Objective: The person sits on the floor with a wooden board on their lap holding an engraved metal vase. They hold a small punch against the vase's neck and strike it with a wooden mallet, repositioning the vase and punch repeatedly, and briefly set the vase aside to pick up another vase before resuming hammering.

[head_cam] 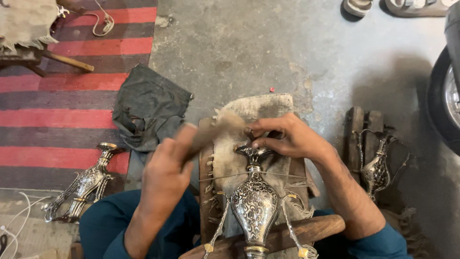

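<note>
An ornate silver vase (pixel 255 201) with dark engraving lies on a cloth-covered wooden block (pixel 268 108) between my knees, its neck pointing away from me. A wire crosses its neck, and a wooden bar (pixel 306 230) lies over its base. My right hand (pixel 285 136) pinches the vase's mouth with its fingertips. My left hand (pixel 167 170) grips a blurred tan tool or stick (pixel 215 129) that reaches toward the block's top left.
A second silver vase (pixel 86 187) lies on the striped red rug (pixel 72 96) at left. A silver jug (pixel 376 168) rests on wooden blocks at right. A dark cloth (pixel 148 108) lies on the concrete floor. A wheel (pixel 445 96) stands at far right, sandals at the top.
</note>
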